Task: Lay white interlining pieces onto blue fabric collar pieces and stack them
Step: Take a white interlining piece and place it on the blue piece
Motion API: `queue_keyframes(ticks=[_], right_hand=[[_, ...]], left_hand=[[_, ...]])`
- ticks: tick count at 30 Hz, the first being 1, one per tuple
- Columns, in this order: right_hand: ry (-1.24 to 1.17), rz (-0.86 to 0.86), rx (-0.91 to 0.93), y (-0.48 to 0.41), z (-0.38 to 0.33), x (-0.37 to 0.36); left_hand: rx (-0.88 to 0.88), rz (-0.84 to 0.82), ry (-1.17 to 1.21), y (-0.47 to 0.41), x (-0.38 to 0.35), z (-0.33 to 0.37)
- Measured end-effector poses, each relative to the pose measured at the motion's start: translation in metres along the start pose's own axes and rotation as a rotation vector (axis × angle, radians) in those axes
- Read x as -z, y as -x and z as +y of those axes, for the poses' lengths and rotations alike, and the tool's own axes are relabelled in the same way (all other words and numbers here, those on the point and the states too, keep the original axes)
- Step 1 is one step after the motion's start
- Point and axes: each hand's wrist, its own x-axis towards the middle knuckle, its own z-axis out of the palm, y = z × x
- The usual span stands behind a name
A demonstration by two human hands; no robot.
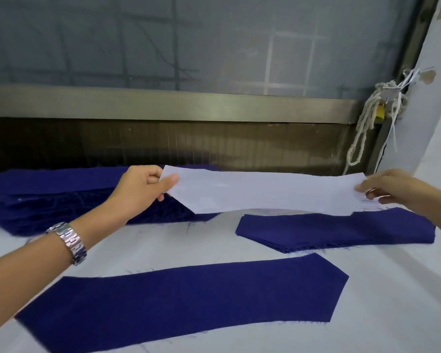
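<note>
nearest, a single blue collar piece (178, 299) lies flat and uncovered on the white bench (379, 301). beyond it, to the right, sits a short stack of blue pieces (341, 230). past that, both hands hold a white interlining piece (265, 192) stretched in the air: the left hand (140, 192) pinches one end with thumb and fingers, the right hand (390, 189) grips the other. far left lies a bigger blue pile (49, 197). the laying step seems in hand; next it needs lowering onto a blue piece, edges matched.

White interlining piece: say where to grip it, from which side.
Pinch the white interlining piece at both short ends, from the outer sides, as the left hand and right hand do: a long, thin strip, it spans flat that way.
</note>
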Motion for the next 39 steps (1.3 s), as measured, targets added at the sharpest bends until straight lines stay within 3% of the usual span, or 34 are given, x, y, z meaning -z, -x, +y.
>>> queue_keyframes(ticks=[10,17,24,39], right_hand=[[0.154,-0.333,0.009,0.046,-0.019,-0.039],[0.272,-0.585,-0.061,0.048,-0.004,-0.050],[0.360,-0.730,0.008,0.041,0.025,-0.056],[0.398,-0.847,0.049,0.043,0.039,-0.069]], left_hand=[[0.187,-0.065,0.013,0.056,0.071,-0.050],[0.396,-0.404,-0.062,0.083,0.109,-0.064],[0.460,-0.721,-0.142,0.092,0.135,-0.072],[0.512,-0.754,-0.229,0.093,0.131,-0.099]])
